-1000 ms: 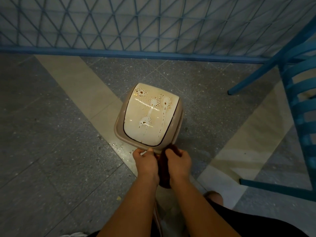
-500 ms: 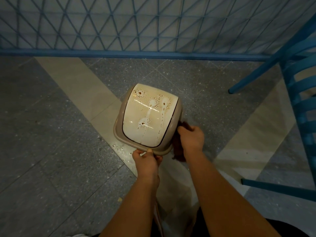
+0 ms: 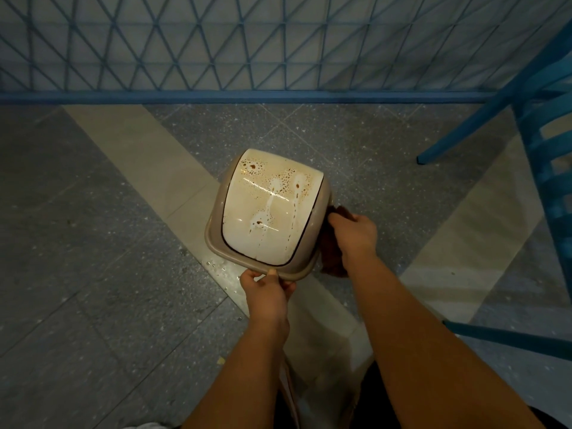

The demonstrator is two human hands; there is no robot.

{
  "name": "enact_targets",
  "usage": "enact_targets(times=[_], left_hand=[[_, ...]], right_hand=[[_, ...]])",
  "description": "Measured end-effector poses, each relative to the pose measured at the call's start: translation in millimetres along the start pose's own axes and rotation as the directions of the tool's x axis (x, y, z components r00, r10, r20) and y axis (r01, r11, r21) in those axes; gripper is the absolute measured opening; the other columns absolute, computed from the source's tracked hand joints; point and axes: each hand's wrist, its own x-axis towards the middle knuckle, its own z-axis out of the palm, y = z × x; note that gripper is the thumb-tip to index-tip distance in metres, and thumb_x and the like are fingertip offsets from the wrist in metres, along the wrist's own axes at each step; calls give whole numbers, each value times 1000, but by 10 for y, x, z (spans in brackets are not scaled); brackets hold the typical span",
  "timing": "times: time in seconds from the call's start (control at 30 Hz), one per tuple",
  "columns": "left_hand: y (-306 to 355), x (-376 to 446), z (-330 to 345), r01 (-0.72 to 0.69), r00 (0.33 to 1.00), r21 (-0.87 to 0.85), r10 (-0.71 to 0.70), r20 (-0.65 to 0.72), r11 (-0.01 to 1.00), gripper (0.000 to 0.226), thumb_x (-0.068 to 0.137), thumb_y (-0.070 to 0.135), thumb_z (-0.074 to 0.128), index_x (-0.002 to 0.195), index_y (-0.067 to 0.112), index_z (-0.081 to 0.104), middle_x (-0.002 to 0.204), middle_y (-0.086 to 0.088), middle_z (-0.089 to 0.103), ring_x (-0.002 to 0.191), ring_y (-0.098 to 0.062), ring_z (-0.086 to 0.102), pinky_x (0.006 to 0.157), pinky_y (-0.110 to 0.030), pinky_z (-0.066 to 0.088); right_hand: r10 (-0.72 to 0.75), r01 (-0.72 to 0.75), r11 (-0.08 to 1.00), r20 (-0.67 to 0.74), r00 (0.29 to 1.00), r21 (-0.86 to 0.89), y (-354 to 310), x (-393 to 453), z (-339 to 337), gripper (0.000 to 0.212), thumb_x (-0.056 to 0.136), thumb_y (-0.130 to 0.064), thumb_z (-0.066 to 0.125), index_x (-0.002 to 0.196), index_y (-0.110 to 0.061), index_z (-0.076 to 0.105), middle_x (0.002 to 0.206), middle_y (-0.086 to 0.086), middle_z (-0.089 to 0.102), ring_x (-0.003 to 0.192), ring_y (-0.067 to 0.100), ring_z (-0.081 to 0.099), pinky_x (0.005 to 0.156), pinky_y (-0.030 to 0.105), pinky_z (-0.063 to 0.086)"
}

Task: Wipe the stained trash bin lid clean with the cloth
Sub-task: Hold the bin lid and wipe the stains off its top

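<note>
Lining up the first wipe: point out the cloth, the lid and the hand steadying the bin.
cloth (image 3: 332,258): head view, dark fold hanging below the right hand.
lid (image 3: 247,243): head view, cream panel.
left hand (image 3: 266,291): head view, back of hand.

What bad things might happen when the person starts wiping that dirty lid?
1. The left hand only pinches the near rim of the trash bin lid, so a hard wipe might tip or slide the bin.
2. The brown stains look wet and runny; wiping could smear them or push drips over the edge.
3. Droplets already dot the floor, so more could make it slippery.
4. The cloth in the right hand is bunched up, so it may clean poorly.
</note>
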Motion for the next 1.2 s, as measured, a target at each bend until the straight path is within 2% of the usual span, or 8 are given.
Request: enact_targets(times=[0.23, 0.4, 0.57, 0.67, 0.73, 0.83, 0.93, 1.2], left_hand=[[39, 16, -12, 22, 1000, -68, -24, -19, 997, 19, 96, 6, 48, 112, 17, 44, 97, -10, 60, 81, -23, 60, 73, -33, 55], [148, 120, -150, 19, 990, -196, -46, -131, 980, 33, 93, 14, 55, 125, 5, 52, 112, -20, 64, 97, -30, 65, 85, -41, 56], [198, 163, -313, 77, 978, -200, -114, -177, 977, 34, 83, 21, 58, 117, 15, 62, 108, -15, 67, 97, -29, 66, 87, -44, 56], [155, 159, -310, 63, 977, -155, -93, -191, 986, 32, 85, 12, 51, 114, 12, 64, 99, -11, 67, 86, -22, 64, 75, -32, 55], [101, 144, -272, 67, 978, -158, -97, -186, 985, 29, 89, 8, 48, 114, 13, 62, 99, -12, 67, 86, -25, 66, 70, -33, 55], [73, 127, -236, 64, 971, -147, -95, -217, 987, 30, 92, 7, 47, 118, 20, 52, 102, -12, 63, 90, -27, 64, 74, -38, 56], [108, 141, -242, 24, 977, -134, -51, -206, 991, 28, 95, 4, 42, 116, 21, 47, 102, -13, 61, 77, -20, 60, 69, -32, 53], [102, 189, -255, 0, 977, -87, -18, -211, 996, 23, 98, 6, 40, 117, 19, 44, 105, -16, 57, 67, -15, 55, 67, -27, 51]], right_hand=[[142, -145, 989, 62, 988, 36, 418, -375, -16, 14, 79, -23, 69, 69, -18, 59, 83, 10, 66, 81, 27, 65, 81, 43, 56], [210, -220, 974, 155, 965, 51, 690, -728, 194, 15, 80, -24, 68, 89, -12, 67, 85, 8, 68, 79, 23, 65, 76, 37, 56], [281, -302, 952, 270, 921, 41, 875, -960, 361, 25, 81, -30, 69, 102, -15, 67, 97, 8, 70, 87, 25, 67, 85, 43, 55], [245, -290, 932, 210, 946, 216, 902, -907, 290, 18, 82, -29, 70, 96, -23, 60, 96, 4, 67, 88, 22, 66, 84, 40, 55], [198, -249, 933, 207, 958, 261, 894, -885, 288, 19, 80, -27, 73, 94, -25, 59, 97, 4, 68, 89, 23, 67, 84, 43, 56], [169, -202, 966, 199, 965, 162, 864, -877, 383, 29, 74, -26, 74, 100, -19, 64, 99, 6, 70, 88, 23, 68, 82, 45, 57], [137, -151, 981, 112, 984, 122, 777, -780, 368, 34, 70, -25, 75, 100, -15, 62, 99, 8, 69, 87, 22, 67, 82, 43, 56], [61, -48, 982, -63, 996, 183, 198, -230, 32, 36, 82, -22, 69, 116, -13, 63, 98, 4, 64, 88, 21, 62, 81, 36, 52]])
